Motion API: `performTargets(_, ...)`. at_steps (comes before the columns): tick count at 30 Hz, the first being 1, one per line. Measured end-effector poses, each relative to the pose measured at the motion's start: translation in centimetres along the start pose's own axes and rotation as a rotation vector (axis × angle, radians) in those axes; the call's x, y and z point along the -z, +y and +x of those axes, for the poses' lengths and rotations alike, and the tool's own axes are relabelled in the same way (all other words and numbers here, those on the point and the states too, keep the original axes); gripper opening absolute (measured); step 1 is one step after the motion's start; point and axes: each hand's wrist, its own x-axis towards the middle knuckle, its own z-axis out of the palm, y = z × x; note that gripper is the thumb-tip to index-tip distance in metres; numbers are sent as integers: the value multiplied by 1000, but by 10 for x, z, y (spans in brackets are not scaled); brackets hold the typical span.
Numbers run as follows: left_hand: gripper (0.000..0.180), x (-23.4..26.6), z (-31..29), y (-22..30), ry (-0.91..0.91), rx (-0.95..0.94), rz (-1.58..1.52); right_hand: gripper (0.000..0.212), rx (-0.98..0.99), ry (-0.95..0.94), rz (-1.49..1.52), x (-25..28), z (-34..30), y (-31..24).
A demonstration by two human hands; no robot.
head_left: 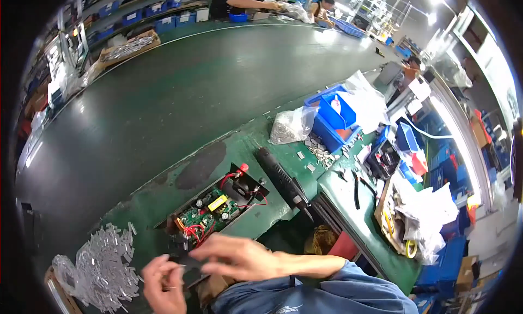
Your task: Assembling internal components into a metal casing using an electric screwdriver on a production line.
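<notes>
My left hand (162, 284) is closed, thumb and fingers pinched at a small dark piece (188, 264) near the table's front edge. My right hand (237, 255) reaches in from the right, its fingers bent around the same piece, whose kind I cannot make out. Just beyond both hands lies an open electronic unit (212, 207), with a green circuit board, a yellow-wrapped transformer, red wires and a dark end panel with a red terminal. A black electric screwdriver (284, 179) rests to its right.
Many small clear plastic pieces (106, 265) are heaped at the left. Blue bins (333, 118), a clear bag of small parts (291, 126) and loose metal bits stand at the right. Pliers (358, 189) lie on the right-hand bench. Other people work beyond the wide green conveyor belt (180, 79).
</notes>
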Motion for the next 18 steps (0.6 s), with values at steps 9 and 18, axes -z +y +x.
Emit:
performTargets(9,53,-45,12,21,0,67,-358,18,-10,102,115,5,-14,23)
performTargets(18,8,-43,27,31,-229,225,-485,20,-295,244,2,23,-55,45)
